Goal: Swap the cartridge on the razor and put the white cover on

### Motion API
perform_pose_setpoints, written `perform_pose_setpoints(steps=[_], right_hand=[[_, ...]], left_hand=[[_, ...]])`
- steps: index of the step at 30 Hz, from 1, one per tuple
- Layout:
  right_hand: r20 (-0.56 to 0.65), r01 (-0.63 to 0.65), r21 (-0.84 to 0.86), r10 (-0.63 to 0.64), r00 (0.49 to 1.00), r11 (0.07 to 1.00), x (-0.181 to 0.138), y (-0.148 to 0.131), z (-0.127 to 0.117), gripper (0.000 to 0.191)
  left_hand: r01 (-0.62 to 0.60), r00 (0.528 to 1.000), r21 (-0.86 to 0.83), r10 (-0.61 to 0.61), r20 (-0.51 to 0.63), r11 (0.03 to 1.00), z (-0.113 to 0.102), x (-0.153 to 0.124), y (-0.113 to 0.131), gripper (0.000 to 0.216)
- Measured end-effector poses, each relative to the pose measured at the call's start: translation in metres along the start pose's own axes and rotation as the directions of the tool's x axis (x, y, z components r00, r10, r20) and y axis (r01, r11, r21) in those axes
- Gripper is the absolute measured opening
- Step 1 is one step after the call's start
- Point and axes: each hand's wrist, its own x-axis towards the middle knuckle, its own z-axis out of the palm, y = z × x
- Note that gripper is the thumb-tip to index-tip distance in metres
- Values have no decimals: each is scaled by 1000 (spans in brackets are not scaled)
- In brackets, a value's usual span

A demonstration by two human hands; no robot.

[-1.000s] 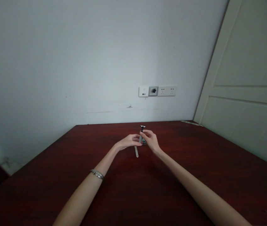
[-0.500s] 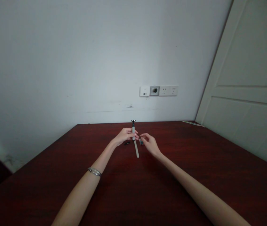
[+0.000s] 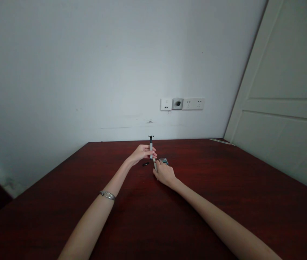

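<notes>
My left hand [image 3: 141, 153] is closed around a slim T-shaped tool [image 3: 151, 147], held upright with its pale grey handle between thumb and fingers and its short black crosspiece on top. The crosspiece looks like a razor head, but it is too small to be certain. My right hand [image 3: 165, 173] has thumb and fingers on a flat pale strip [image 3: 154, 164] lying on the table just below the tool; the fingers cover its near part. Beyond the right knuckles is a small clear pack [image 3: 163, 160], partly hidden by the hand. A small black piece [image 3: 145, 164] lies left of the strip.
The dark red wooden table [image 3: 131, 224] reaches back to a white wall [image 3: 121, 72]. Sockets [image 3: 193, 103] are set in the wall above it. A pale panelled door or cabinet side [image 3: 283, 108] stands at the right, near a thin strip [image 3: 222, 141] at the table's back corner.
My right hand has moved from the small pack to the flat strip, towards me and left. My left hand and the tool have shifted slightly left and up.
</notes>
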Motion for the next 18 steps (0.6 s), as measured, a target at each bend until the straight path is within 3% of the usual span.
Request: perform_pose_setpoints(steps=[5,11,18], right_hand=[[14,25,26,-26,1000,999,-2,0,0,31],[15,21,98,-23,1000,995,-2,1,-6,48],[-164,44,385,22,986,922,11,35,-20,59]], left_hand=[[2,1000,10,-2,6,1000,0,-1,0,28],[-3,1000,19,3,1,1000,-1,-1,0,30],[-68,997,29,67,38,997,0,-1,1,36]])
